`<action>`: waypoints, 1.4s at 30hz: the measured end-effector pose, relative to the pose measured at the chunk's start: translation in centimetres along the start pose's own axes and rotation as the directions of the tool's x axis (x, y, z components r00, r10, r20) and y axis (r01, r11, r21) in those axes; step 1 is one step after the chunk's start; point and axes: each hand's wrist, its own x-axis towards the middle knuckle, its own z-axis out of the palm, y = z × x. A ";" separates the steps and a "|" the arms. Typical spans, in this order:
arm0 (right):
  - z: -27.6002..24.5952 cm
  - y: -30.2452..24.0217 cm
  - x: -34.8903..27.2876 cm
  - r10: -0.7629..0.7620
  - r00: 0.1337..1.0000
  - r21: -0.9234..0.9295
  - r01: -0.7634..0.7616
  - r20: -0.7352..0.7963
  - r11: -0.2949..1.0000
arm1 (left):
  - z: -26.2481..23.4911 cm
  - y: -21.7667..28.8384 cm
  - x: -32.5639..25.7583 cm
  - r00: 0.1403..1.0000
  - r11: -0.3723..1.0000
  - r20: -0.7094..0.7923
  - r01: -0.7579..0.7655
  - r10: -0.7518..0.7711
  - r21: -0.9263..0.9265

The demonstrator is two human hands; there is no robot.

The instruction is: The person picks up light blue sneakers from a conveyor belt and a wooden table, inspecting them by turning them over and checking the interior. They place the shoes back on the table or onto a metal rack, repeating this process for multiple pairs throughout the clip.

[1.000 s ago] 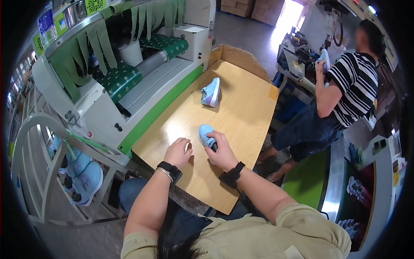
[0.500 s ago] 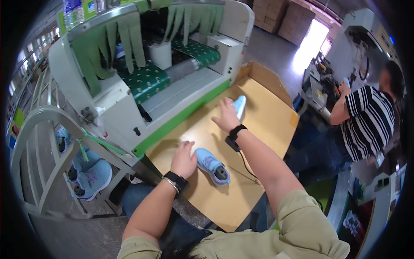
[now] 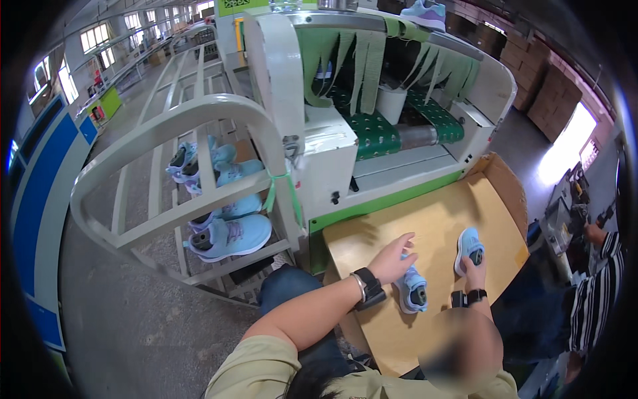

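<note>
Two small light-blue shoes lie on a tan cardboard-covered table (image 3: 438,219). My left hand (image 3: 393,258), with a black wrist strap, rests on the near shoe (image 3: 413,294), fingers spread over its toe end. My right hand (image 3: 473,274), with a dark watch, grips the heel of the far shoe (image 3: 469,247). The two shoes lie side by side, a little apart.
A white and green conveyor machine (image 3: 385,133) with green hanging strips stands behind the table. A white metal rack (image 3: 199,206) at my left holds several light-blue shoes (image 3: 232,236). A person in a striped shirt (image 3: 598,286) works at the right edge. Cardboard walls edge the table's far right.
My head has turned left, bringing the rack into view. My right hand has drawn the far shoe back beside the near one. My left hand stays on the near shoe.
</note>
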 end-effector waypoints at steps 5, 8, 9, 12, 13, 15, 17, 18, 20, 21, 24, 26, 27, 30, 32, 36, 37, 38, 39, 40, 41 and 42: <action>2.4 -9.7 -10.0 -0.056 0.925 0.395 -0.106 0.375 0.913 | 1.2 0.2 -0.2 0.944 0.744 0.246 0.325 -0.219 -0.584; 5.1 -14.0 -16.9 -0.386 0.800 0.194 0.334 0.459 0.923 | 1.6 4.1 -2.3 0.918 0.580 0.337 0.395 -0.211 -0.713; 5.8 -14.3 -17.7 -0.492 0.716 0.229 0.438 0.495 0.869 | 0.9 5.2 -2.8 0.921 0.576 0.374 0.367 -0.112 -0.731; 6.9 -12.1 -19.6 -0.452 0.765 -0.010 0.513 0.459 0.858 | -2.2 7.1 -1.5 0.931 0.554 0.358 0.260 0.075 -0.791; 6.7 -9.9 -19.6 -0.384 0.766 -0.113 0.505 0.515 0.856 | -2.9 8.8 0.1 0.951 0.559 0.307 0.237 0.032 -0.794; 7.0 -6.9 -20.2 -0.336 0.749 -0.314 0.577 0.571 0.754 | -5.5 11.4 3.5 0.984 0.639 0.176 0.126 0.015 -0.759; 7.7 -6.5 -21.3 -0.399 0.711 -0.499 0.696 0.579 0.516 | -9.7 11.9 7.4 0.997 0.560 0.059 0.019 0.054 -0.829; 7.7 -7.0 -21.3 -0.399 0.718 -0.429 0.675 0.571 0.600 | -11.5 11.0 9.0 0.995 0.514 -0.100 -0.088 0.004 -0.853; 7.4 -8.0 -21.0 -0.391 0.750 -0.283 0.595 0.534 0.752 | -13.3 10.3 10.0 0.983 0.337 -0.180 -0.159 -0.033 -0.928; 6.8 -7.4 -20.8 -0.311 0.791 -0.276 0.506 0.528 0.817 | -13.0 10.4 10.2 0.983 0.354 -0.183 -0.165 -0.018 -0.921; 5.4 -5.4 -20.4 -0.274 0.812 -0.144 0.397 0.516 0.907 | -11.5 9.9 8.3 0.993 0.326 -0.097 -0.113 0.067 -0.939; 4.4 -5.8 -18.9 -0.216 0.842 -0.086 0.294 0.494 0.952 | -9.8 9.7 6.3 0.994 0.339 -0.066 -0.093 0.089 -0.936; 4.2 -8.3 -17.9 -0.176 0.854 -0.022 0.214 0.489 0.977 | -9.4 8.9 4.8 0.997 0.312 -0.036 -0.055 0.066 -0.948; 5.9 -13.7 -12.5 -0.438 0.819 0.103 0.433 0.370 0.896 | -8.3 5.5 1.9 0.999 0.331 0.047 0.051 -0.020 -0.942; 8.6 -20.3 -8.2 -0.724 0.651 0.074 0.730 0.229 0.680 | -7.7 2.4 1.5 0.974 0.375 0.041 0.124 -0.223 -0.919; 15.8 -31.3 0.5 -0.818 0.563 -0.099 0.826 0.118 0.554 | -6.4 2.9 1.5 0.936 0.580 0.086 0.281 -0.341 -0.764; 16.4 -31.7 6.0 -0.887 0.440 -0.191 0.891 0.140 0.411 | -5.4 3.5 2.4 0.945 0.636 0.120 0.294 -0.303 -0.713; 16.7 -31.0 10.9 -0.928 0.318 -0.277 0.925 0.194 0.260 | -4.4 3.6 3.3 0.950 0.681 0.156 0.304 -0.272 -0.666; 18.5 -30.6 12.0 -0.746 0.561 -0.349 0.822 0.357 0.451 | -5.1 2.3 3.4 0.945 0.680 0.151 0.314 -0.289 -0.663; 19.9 -29.9 12.8 -0.477 0.737 -0.465 0.674 0.480 0.574 | -5.4 2.3 3.3 0.937 0.683 0.121 0.324 -0.328 -0.655; 20.5 -28.6 13.4 -0.542 0.657 -0.382 0.750 0.523 0.541 | -5.7 1.6 3.1 0.930 0.686 0.107 0.334 -0.352 -0.647; 20.5 -28.1 15.0 -0.498 0.611 -0.213 0.737 0.615 0.641 | -5.9 1.2 3.3 0.929 0.695 0.097 0.334 -0.358 -0.637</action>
